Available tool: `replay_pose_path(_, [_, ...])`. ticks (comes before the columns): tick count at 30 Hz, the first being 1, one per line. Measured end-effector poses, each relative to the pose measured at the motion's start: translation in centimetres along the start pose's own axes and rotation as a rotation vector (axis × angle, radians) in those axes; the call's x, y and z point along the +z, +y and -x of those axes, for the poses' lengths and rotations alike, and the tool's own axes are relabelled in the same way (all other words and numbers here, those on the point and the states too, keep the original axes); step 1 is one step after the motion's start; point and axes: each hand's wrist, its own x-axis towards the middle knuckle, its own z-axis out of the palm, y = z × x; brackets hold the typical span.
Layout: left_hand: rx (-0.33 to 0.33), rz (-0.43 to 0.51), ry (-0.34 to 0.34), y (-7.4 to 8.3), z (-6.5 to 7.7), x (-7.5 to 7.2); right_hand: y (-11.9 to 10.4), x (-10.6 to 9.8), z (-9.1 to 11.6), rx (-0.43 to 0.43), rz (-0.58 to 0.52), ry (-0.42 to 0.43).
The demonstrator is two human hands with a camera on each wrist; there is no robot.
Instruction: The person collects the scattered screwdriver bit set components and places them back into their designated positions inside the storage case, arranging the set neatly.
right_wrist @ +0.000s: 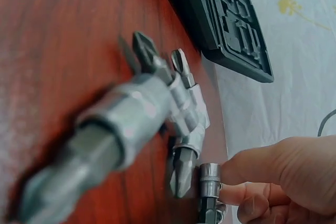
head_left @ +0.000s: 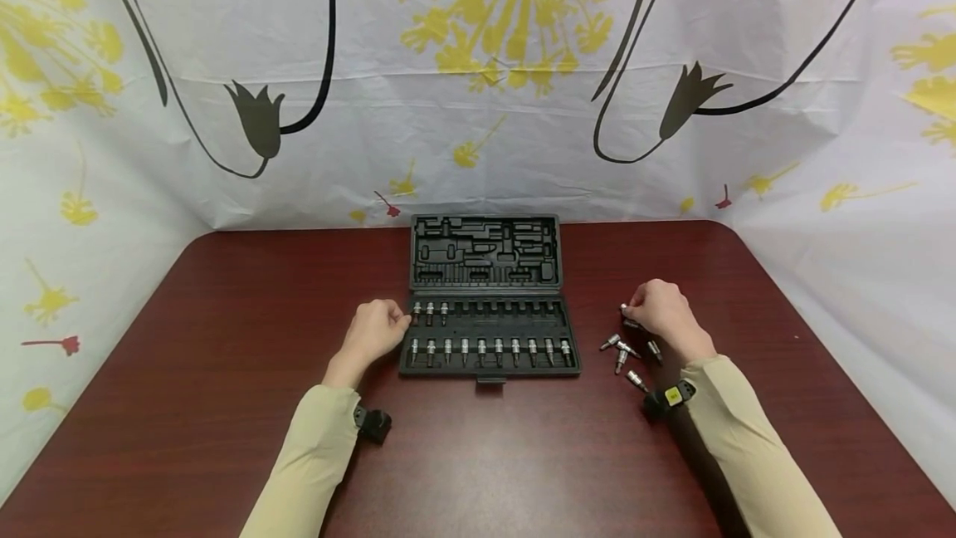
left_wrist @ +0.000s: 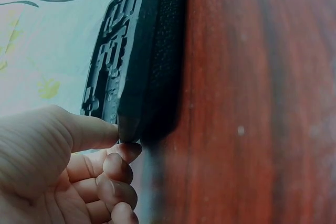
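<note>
A black plastic bit socket case point(head_left: 493, 325) lies open at the table's middle, its moulded lid raised at the back. Silver bit sockets point(head_left: 481, 347) fill its front row, and three more point(head_left: 430, 311) sit at the left of the back row. My left hand point(head_left: 373, 329) pinches the case's left edge between thumb and index finger, the other fingers curled below. On the right, my right hand point(head_left: 667, 316) pinches a bit socket point(right_wrist: 210, 179) by its silver end, thumb on one side. Several loose bit sockets point(head_left: 621, 361) lie on the table beside that hand.
The dark red wooden table point(head_left: 478, 463) runs back to a white cloth point(head_left: 493, 148) printed with flowers. A latch tab point(head_left: 490, 380) sticks out from the case front. One loose bit socket point(head_left: 637, 380) lies near the right wrist camera.
</note>
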Motion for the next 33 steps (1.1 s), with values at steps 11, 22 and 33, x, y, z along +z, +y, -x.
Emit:
replay_pose_path(11, [0.009,-0.006,0.004,0.0,-0.2,0.2,-0.1,0.0,-0.1,0.087,-0.060,-0.073])
replay_pose_path(22, [0.005,-0.001,0.001,-0.1,-0.2,0.1,-0.5,-0.6,-0.3,0.112,-0.109,-0.054])
replay_pose_path(33, [-0.023,0.007,-0.015,0.0,-0.2,0.1,-2.3,-1.1,-0.1,0.056,-0.090,0.010])
